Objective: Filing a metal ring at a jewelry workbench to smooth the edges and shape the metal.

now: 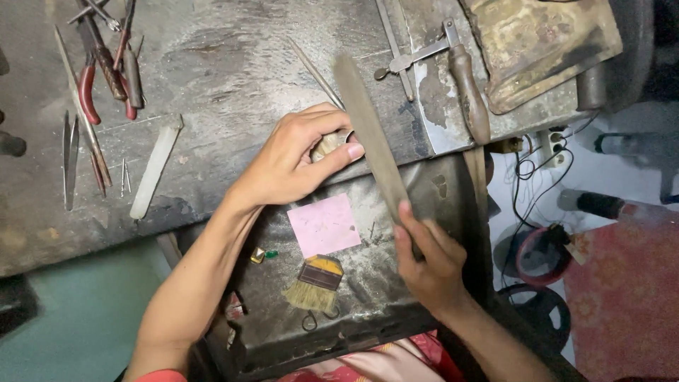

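Note:
My left hand (293, 159) rests on the edge of the worn workbench (233, 64) and pinches a small pale rounded piece (327, 145) between thumb and fingers. My right hand (424, 258) grips the lower end of a long flat file (368, 127), which slants up and left so that its blade lies against the small piece by my left thumb. Below the hands hangs a dark metal catch tray (382, 297) dusted with filings.
In the tray lie a pink paper square (324, 224), a small brush (315, 283) and a tiny green stone (271, 254). Pliers (88, 88), tweezers (69, 159) and a pale flat stick (155, 166) lie at the bench's left. A wooden-handled saw frame (468, 88) lies right.

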